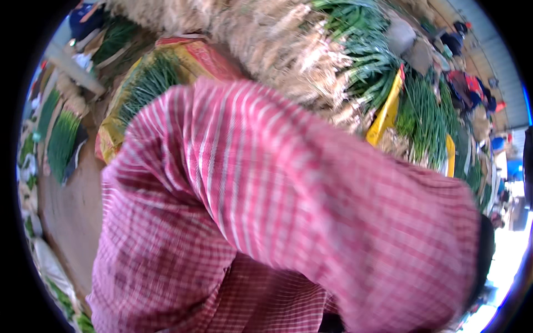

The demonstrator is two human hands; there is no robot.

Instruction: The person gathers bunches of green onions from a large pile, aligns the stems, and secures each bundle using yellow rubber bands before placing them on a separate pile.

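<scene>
A pink-red and white checked sleeve (244, 166) fills the middle of the view, very close and partly blurred. It looks like my left arm, bent with the elbow toward the upper left and the forearm crossing to the lower right. At its far right end shows a sliver of something dark (486, 252), too little to name. Neither of my hands can be made out. Beyond the sleeve, a yellow and red sack (208, 58) lies spread with green onions (150, 86) on it. A large heap of green onions (333, 61), roots and pale stalks showing, rises behind.
More green onions (430, 116) stand by a yellow sheet (387, 111) at the right. Another bundle (64, 141) lies on the brown floor (69, 216) at the left, near a pale post (72, 66). Several people are in the background, one in dark clothes (86, 21) at the upper left.
</scene>
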